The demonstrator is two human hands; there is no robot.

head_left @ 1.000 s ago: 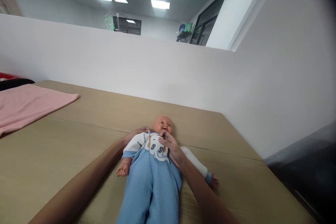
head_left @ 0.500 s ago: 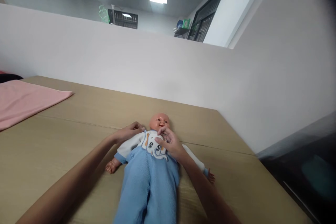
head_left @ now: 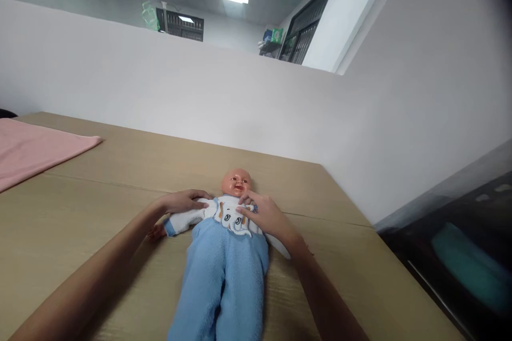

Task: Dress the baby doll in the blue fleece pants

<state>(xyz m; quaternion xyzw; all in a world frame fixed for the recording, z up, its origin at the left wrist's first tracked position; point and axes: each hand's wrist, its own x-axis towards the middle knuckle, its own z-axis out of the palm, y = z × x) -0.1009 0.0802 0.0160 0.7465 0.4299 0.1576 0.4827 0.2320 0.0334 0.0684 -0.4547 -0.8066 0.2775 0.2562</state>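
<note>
A baby doll (head_left: 237,182) lies on its back, dressed in a fleecy blue-and-white outfit (head_left: 224,256) with an elephant face (head_left: 234,217) on the chest. My left hand (head_left: 186,201) rests at the shoulder on the left side of the picture, thumb and fingers around the white sleeve (head_left: 188,219). At the collar on the other side, my right hand (head_left: 266,216) has its thumb and bent fingertips close together on the white cloth. What lies between those fingertips is too small to make out. My right forearm partly covers the doll's other arm.
The doll lies on a tan tabletop (head_left: 120,224) with a seam across it. A pink cloth (head_left: 40,148) is spread at the far left. A white partition wall (head_left: 180,85) closes the back. Dark furniture with a teal patch (head_left: 468,261) stands off the right edge.
My left hand has moved from the collar onto the sleeve, and the doll's arm there now reaches further outward and up. My right hand stays near the collar. The view has shifted slightly.
</note>
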